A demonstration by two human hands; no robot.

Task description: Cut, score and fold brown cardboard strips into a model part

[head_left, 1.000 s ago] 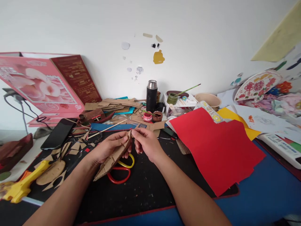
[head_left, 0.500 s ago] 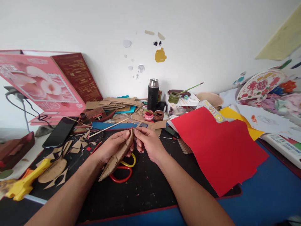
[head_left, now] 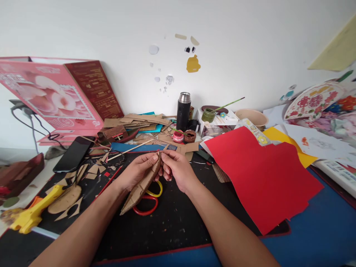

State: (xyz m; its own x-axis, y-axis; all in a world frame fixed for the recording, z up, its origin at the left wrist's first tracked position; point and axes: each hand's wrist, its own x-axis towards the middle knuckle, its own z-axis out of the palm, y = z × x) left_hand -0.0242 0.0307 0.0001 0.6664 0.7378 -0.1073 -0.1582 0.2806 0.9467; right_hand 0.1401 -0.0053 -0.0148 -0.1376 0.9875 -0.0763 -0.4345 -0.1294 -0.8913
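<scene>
A long, pointed piece of folded cardboard (head_left: 141, 186), shaped like a narrow boat hull, slants between my hands above the black mat. My left hand (head_left: 137, 168) is closed around its far part, thumb on the inner face. At its far tip my right hand (head_left: 177, 167) pinches the edge with thumb and fingers. Some fingertips of both hands are hidden behind the cardboard. Below it lies a pair of scissors (head_left: 150, 213) with one red and one yellow handle loop; the cardboard and my hands cover the rest.
Red paper (head_left: 258, 178) covers the right side. A yellow glue gun (head_left: 37, 209), cardboard scraps (head_left: 93, 171) and a phone (head_left: 73, 154) lie left. Behind stand a black flask (head_left: 183, 113), small paint jars (head_left: 189, 136) and stacked cardboard strips (head_left: 136, 120). A pink box (head_left: 55, 96) leans back left.
The whole view has shifted slightly, so things appear a little further right. Both hands keep their hold on the cardboard, with barely any change in the fingers.
</scene>
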